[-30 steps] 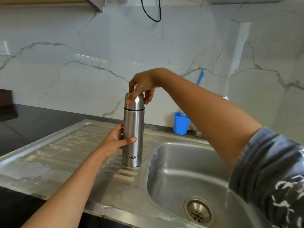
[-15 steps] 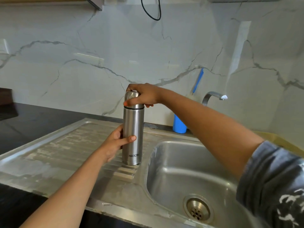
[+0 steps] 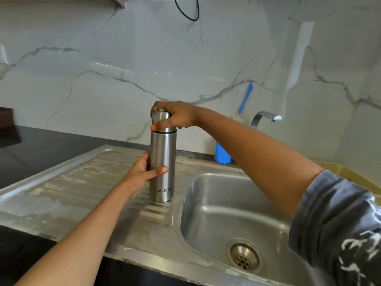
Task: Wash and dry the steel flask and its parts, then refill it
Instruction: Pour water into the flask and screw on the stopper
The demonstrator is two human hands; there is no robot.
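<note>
A tall steel flask (image 3: pixel 162 153) marked MILTON stands upright on the ribbed drainboard (image 3: pixel 82 182), just left of the sink basin. Its rounded steel cap (image 3: pixel 161 118) sits on top, above a dark ring. My left hand (image 3: pixel 144 174) wraps around the flask's body at mid-height, thumb across the front. My right hand (image 3: pixel 175 116) reaches in from the right and grips the cap from above and behind, its thumb pressed on the cap's front.
The steel sink basin (image 3: pixel 237 203) with its drain (image 3: pixel 244 258) lies to the right. A curved tap (image 3: pixel 266 117) and a blue holder (image 3: pixel 221 154) with a blue brush handle stand at the marble back wall. Black countertop (image 3: pixel 41 145) extends left.
My right hand has settled lower onto the cap, going from fingertips on its top to a full grip around it. The flask and my left hand stay in place.
</note>
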